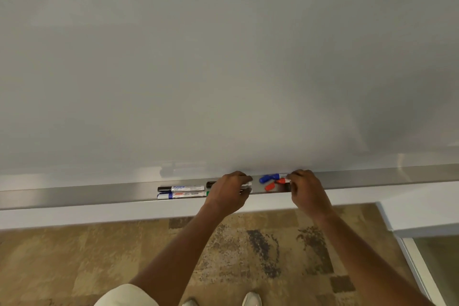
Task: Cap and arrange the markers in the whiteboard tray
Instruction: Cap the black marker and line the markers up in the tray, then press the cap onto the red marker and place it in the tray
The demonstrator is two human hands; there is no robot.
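Observation:
A long metal whiteboard tray [99, 194] runs across the view. On its left lie a black-capped marker [180, 188] and, in front of it, a blue-capped marker [181, 195], side by side. My left hand [229, 190] is closed over white marker barrels; a black end [210, 184] and a green bit [207, 193] stick out on its left. Between the hands lie loose blue caps [269, 177] and a red cap [270, 186]. My right hand [304, 187] grips markers at their left ends, where a red tip [282, 180] shows.
The blank whiteboard [223, 57] fills the upper view. A white ledge [124, 212] runs below the tray, with a white corner post [422, 221] at right. Patterned carpet [99, 256] and the person's shoes [250, 298] are below.

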